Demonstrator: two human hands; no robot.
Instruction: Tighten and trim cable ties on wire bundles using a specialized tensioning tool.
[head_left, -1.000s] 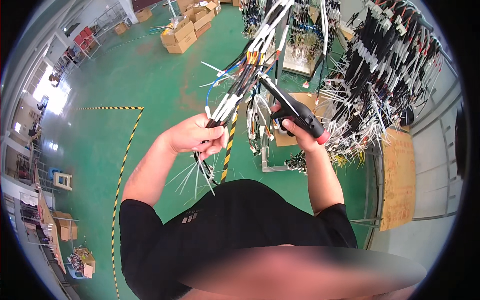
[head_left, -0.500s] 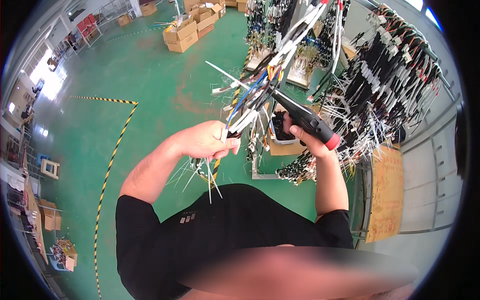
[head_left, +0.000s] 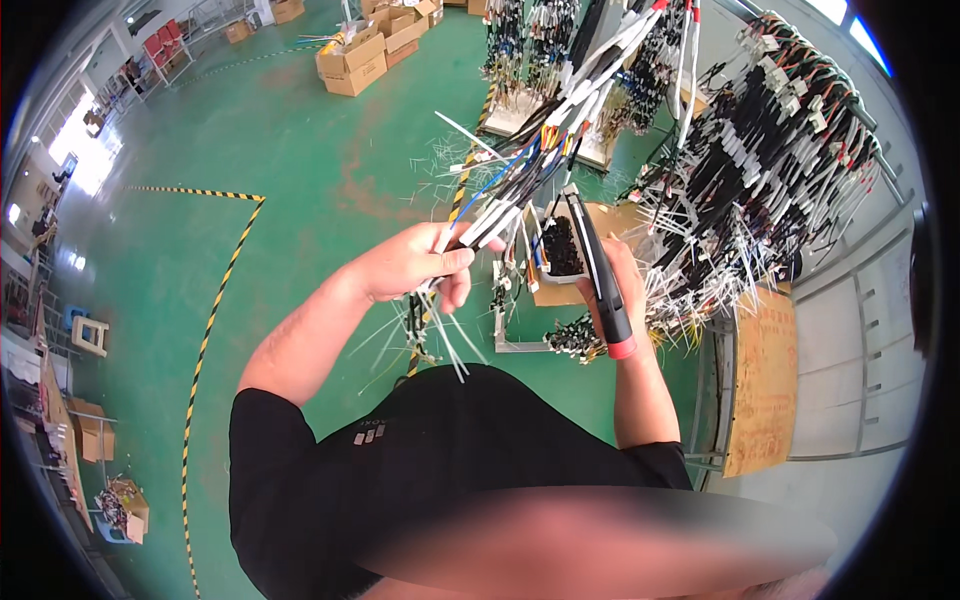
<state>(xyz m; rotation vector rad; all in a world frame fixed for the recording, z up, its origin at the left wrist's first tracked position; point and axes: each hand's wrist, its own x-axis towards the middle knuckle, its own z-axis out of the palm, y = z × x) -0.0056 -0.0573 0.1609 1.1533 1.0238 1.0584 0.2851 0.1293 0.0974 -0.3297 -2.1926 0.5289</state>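
While the left grip (head_left: 425,262) grasped a multicoloured, white-sleeved wire bundle (head_left: 522,185), the right grip (head_left: 627,278) clasped a black, red-ended handheld tool (head_left: 606,295) right of that bundle.

The left forearm (head_left: 310,335) slants inward, the right forearm (head_left: 643,400) reaches forward; the left hand (head_left: 432,262) pinches, the right hand (head_left: 622,272) grips.

Look at that long black hand tool (head_left: 603,285), its rounded butt end (head_left: 621,349) bright red! Now the white-and-black bundle of long sleeved wires (head_left: 515,195), flashing blue and yellow too. Black cloth shirt (head_left: 420,470), slanted pale bars (head_left: 369,435) on it. Glossy green floor (head_left: 300,120), and the tape line (head_left: 240,196) striped yellow and black!
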